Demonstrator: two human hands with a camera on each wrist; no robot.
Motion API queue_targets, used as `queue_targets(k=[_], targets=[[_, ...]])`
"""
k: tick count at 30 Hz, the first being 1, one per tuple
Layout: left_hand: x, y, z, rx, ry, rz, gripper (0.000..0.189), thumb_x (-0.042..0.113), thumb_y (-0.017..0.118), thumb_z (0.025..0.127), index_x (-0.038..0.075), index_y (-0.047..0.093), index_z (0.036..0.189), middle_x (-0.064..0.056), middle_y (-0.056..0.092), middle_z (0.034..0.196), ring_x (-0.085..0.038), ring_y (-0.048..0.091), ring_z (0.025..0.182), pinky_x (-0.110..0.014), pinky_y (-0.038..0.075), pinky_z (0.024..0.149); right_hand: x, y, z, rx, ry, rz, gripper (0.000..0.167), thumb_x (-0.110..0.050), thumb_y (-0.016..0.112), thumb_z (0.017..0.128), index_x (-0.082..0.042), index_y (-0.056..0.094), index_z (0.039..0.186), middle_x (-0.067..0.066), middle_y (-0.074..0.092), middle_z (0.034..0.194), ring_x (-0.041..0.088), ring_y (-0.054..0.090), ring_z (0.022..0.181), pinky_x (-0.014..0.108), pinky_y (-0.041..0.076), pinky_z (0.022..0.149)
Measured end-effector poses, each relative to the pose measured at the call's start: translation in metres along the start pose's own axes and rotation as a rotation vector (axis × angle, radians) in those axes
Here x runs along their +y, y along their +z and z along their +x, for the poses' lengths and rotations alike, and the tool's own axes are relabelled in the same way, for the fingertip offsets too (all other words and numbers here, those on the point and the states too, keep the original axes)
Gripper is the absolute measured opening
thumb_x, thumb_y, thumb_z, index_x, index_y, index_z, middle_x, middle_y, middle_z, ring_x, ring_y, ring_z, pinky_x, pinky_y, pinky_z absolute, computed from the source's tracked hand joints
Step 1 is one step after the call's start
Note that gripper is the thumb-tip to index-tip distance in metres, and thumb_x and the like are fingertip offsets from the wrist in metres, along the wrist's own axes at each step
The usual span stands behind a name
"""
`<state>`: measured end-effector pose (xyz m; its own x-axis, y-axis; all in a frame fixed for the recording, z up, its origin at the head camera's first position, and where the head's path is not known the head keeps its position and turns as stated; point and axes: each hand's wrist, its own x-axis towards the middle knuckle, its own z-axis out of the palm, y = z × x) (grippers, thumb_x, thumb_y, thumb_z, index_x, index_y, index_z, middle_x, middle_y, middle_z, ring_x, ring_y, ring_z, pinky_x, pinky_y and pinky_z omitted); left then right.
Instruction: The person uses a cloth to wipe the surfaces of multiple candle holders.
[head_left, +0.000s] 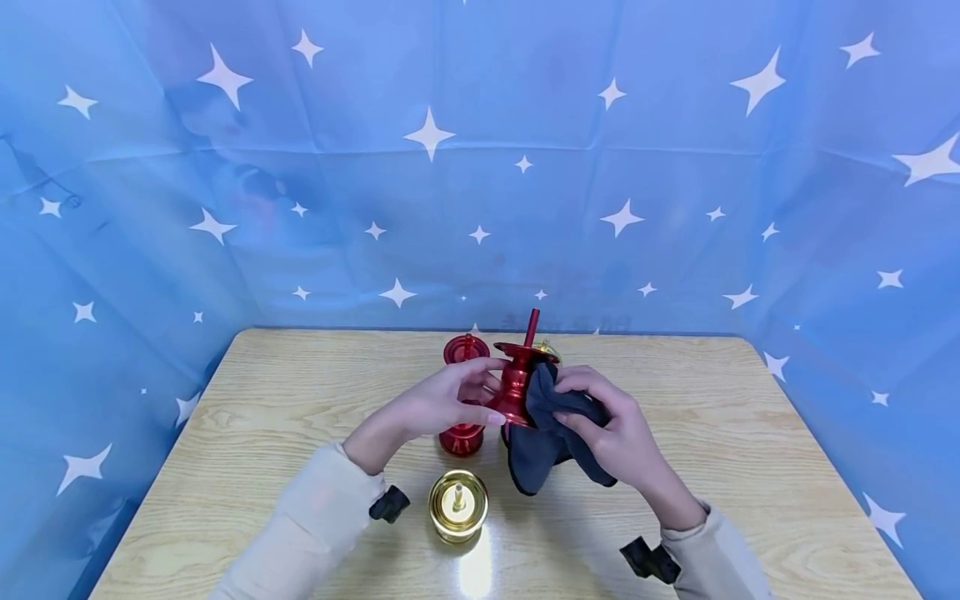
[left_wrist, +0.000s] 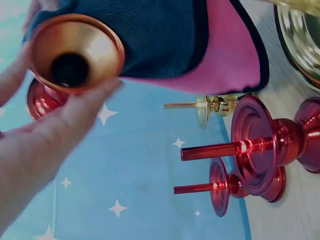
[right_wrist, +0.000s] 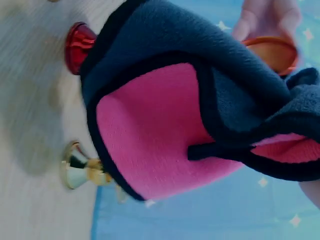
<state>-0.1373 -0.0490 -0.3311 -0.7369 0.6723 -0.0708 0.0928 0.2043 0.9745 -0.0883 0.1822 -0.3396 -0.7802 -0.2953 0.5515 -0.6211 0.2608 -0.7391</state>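
A shiny red candlestick (head_left: 514, 379), with a flat dish and a thin spike on top, is held above the table by my left hand (head_left: 442, 402). Fingers and thumb grip its base, and the left wrist view looks into the hollow underside (left_wrist: 77, 52). My right hand (head_left: 618, 425) pinches a dark blue-grey cloth (head_left: 534, 458) against the candlestick's right side. Pink lining (right_wrist: 150, 125) and black edging show on the cloth in the right wrist view. Folds of cloth hide part of the candlestick's body and some right fingertips.
Two red candlesticks stand behind and below my left hand, one farther back (head_left: 463, 346) and one nearer (head_left: 461, 442). A gold candlestick (head_left: 458, 510) stands in front, another gold one (head_left: 549, 348) behind the held piece. A blue star-patterned curtain (head_left: 480, 183) surrounds the wooden table (head_left: 300, 400).
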Motion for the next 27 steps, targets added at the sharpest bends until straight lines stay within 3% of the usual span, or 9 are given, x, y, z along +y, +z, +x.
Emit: queue_targets(k=[10,13,18,23,27], targets=[[-0.002,-0.005,-0.004,-0.118,0.058,-0.180,0.061,-0.003,0.058,0.086,0.000,0.028,0.139,-0.021,0.046,0.125,-0.030,0.048,0.113,-0.034,0.044,0.091,0.018,0.003,-0.008,0.029,0.130,-0.022,0.030,0.017,0.062,0.075,-0.002,0.058,0.098,0.014,0.057,0.109,0.010,0.052,0.100,0.015,0.043,0.082],[-0.001,-0.005,-0.003,-0.126,0.040,-0.201,0.062,0.000,0.059,0.086,0.001,0.028,0.140,-0.021,0.047,0.126,-0.030,0.047,0.115,-0.035,0.046,0.090,0.019,0.004,-0.007,0.036,0.147,-0.037,0.030,0.016,0.062,0.076,-0.003,0.058,0.099,0.013,0.058,0.109,0.009,0.052,0.100,0.014,0.043,0.082],[-0.002,0.002,-0.001,-0.055,-0.017,-0.168,0.064,0.010,0.065,0.085,0.005,0.031,0.139,-0.016,0.053,0.121,-0.027,0.049,0.113,-0.035,0.046,0.089,0.019,0.006,-0.007,0.049,0.128,-0.043,0.030,0.017,0.061,0.076,-0.003,0.059,0.098,0.014,0.059,0.107,0.009,0.052,0.102,0.014,0.042,0.085],[-0.006,0.010,0.002,0.055,-0.072,-0.063,0.070,0.016,0.071,0.080,0.007,0.034,0.138,-0.011,0.055,0.117,-0.023,0.051,0.108,-0.035,0.045,0.090,0.019,0.010,-0.007,0.031,0.091,-0.051,0.030,0.018,0.061,0.075,-0.003,0.059,0.096,0.012,0.059,0.106,0.013,0.053,0.100,0.014,0.043,0.084],[-0.007,0.011,0.002,0.098,-0.071,-0.035,0.069,0.013,0.074,0.078,0.003,0.038,0.136,-0.010,0.055,0.109,-0.022,0.052,0.100,-0.032,0.047,0.086,0.022,0.010,-0.007,0.013,0.091,-0.054,0.030,0.017,0.061,0.076,-0.004,0.059,0.097,0.011,0.058,0.106,0.016,0.054,0.099,0.015,0.044,0.084]])
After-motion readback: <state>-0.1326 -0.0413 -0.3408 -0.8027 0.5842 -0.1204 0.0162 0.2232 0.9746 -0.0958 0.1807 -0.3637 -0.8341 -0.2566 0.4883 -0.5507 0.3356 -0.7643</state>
